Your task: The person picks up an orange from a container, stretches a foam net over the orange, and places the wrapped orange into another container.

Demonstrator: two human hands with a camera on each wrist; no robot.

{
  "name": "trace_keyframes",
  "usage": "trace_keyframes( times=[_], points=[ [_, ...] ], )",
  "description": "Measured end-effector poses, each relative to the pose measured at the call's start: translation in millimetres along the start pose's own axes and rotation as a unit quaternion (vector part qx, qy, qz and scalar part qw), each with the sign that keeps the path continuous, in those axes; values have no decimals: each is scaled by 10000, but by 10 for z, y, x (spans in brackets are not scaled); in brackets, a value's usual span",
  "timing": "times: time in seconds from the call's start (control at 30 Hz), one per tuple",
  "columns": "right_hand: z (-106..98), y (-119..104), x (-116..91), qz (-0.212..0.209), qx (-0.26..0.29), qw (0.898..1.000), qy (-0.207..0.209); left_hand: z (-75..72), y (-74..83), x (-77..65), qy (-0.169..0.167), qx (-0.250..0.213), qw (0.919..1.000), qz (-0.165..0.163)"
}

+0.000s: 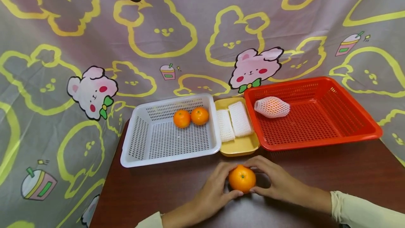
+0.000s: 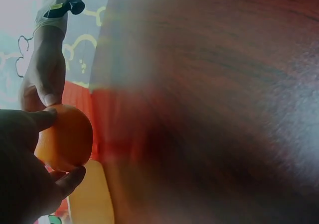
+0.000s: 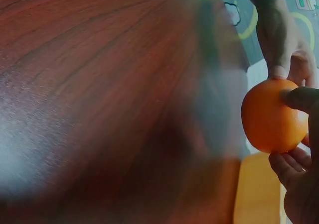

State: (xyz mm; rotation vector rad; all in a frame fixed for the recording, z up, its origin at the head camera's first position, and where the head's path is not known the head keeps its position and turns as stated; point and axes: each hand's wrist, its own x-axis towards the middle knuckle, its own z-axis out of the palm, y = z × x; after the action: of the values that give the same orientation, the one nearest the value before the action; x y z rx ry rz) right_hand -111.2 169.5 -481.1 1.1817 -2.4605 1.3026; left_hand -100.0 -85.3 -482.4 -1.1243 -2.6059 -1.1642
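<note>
Both hands hold one orange (image 1: pixel 242 179) between them, over the front part of the dark wooden table. My left hand (image 1: pixel 216 187) grips its left side, thumb at the near side and fingers at the far side. From the right, my right hand (image 1: pixel 274 179) grips it in the same manner. In the left wrist view the orange (image 2: pixel 67 138) is pinched between thumb and fingertips, and the right wrist view shows the orange (image 3: pixel 273 115) held likewise. Whether it touches the table is hard to tell.
A white basket (image 1: pixel 171 161) at the back left holds two oranges (image 1: pixel 191 117). Beside it, a yellow tray (image 1: pixel 240 147) carries white foam net sleeves (image 1: pixel 233 121). In the red basket (image 1: pixel 322 143) at the right lies a fruit in a foam net (image 1: pixel 272 107). Patterned cloth hangs behind.
</note>
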Motion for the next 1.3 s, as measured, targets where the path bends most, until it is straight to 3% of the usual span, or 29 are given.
trace_keyframes(
  times=[0.17, 0.47, 0.83, 1.3],
  points=[
    [71, 69, -62, 26, -411, 9991, 130, 117, -59, -9, -97, -29, 9998, -191],
    [123, 169, -111, 205, -343, 9990, 181, 263, -140, -14, -33, 200, 9996, -208],
    [117, 214, -66, 566, -458, 9973, 33, 244, -230, 96, -275, 311, 9988, -249],
    [78, 208, 2, 873, -342, 9953, -228, 209, -256, 153, -565, -71, 9962, -653]
  ],
)
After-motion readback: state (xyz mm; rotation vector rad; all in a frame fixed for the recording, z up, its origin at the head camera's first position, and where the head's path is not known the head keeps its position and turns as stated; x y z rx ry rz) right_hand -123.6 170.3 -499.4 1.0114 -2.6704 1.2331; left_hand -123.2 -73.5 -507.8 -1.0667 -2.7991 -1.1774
